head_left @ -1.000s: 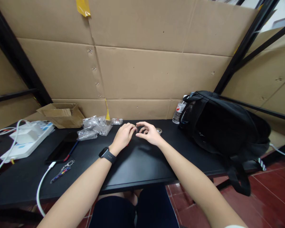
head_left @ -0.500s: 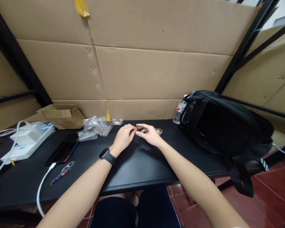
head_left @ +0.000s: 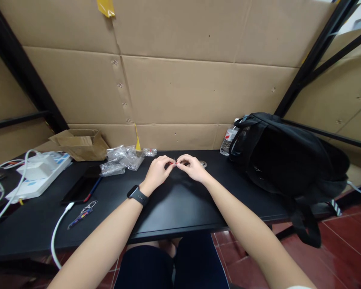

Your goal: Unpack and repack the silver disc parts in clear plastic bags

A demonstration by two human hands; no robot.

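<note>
My left hand (head_left: 158,172), with a dark smartwatch (head_left: 137,194) on its wrist, is closed in a pinch over the middle of the black table. My right hand (head_left: 191,167) pinches from the other side, its fingertips almost meeting the left ones. Between them shows a small red piece with a clear or shiny part (head_left: 175,163), too tiny to name and mostly covered by the fingers. Just behind the right hand lies a roll of tape (head_left: 203,164), partly hidden. Left of the hands are several clear plastic bags (head_left: 122,160) and a small clear packet (head_left: 149,152).
A black backpack (head_left: 291,156) fills the table's right side, beside a water bottle (head_left: 227,141). Leftward stand a paper bag (head_left: 81,146), a white power strip (head_left: 37,182), a phone (head_left: 82,186), a pen (head_left: 93,189) and a keychain (head_left: 82,214). Cardboard (head_left: 180,92) walls the back.
Both hands have turned slightly at the fingertips, and red now shows between them. The view has shifted a little; the things on the table lie as before.
</note>
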